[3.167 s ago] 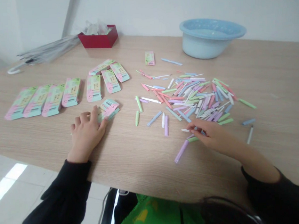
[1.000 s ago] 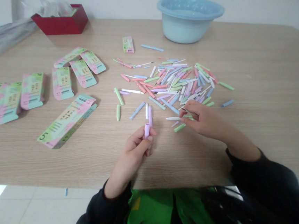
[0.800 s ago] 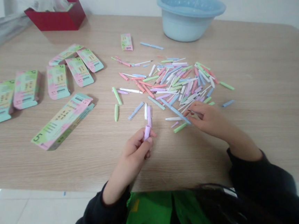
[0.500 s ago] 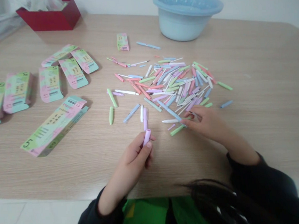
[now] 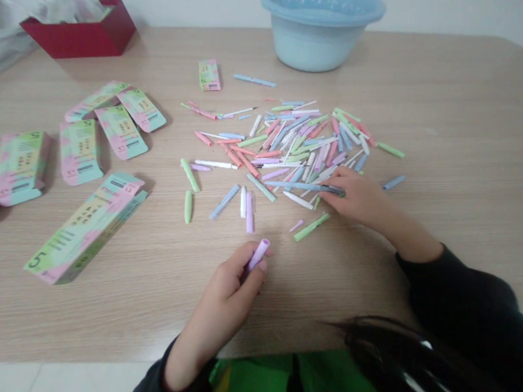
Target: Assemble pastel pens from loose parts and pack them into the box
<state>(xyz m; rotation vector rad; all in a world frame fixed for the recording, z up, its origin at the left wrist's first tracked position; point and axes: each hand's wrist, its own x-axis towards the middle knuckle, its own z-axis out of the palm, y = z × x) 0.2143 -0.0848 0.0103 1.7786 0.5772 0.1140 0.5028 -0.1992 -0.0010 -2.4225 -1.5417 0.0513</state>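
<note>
My left hand [image 5: 226,290] is closed round a purple pen barrel [image 5: 258,254], its open end pointing up and to the right, just above the wooden table [image 5: 467,141]. My right hand [image 5: 357,194] reaches into the near edge of a heap of pastel pen parts [image 5: 302,140], fingers pinched on a thin blue-and-dark refill [image 5: 309,186] that lies across the pile. Loose parts lie between the hands: a green piece [image 5: 310,227], a purple piece [image 5: 249,212] and a white piece [image 5: 242,201].
A long pastel carton [image 5: 85,226] lies at the left front. Several smaller cartons [image 5: 99,125] sit behind it. A blue basin [image 5: 323,24] stands at the back, a red box [image 5: 79,29] at the back left. One small carton [image 5: 209,75] lies apart.
My left hand went from the carton to holding the purple barrel, then sank toward me. My right hand moved from the table into the pile's edge and pinched a thin refill.
</note>
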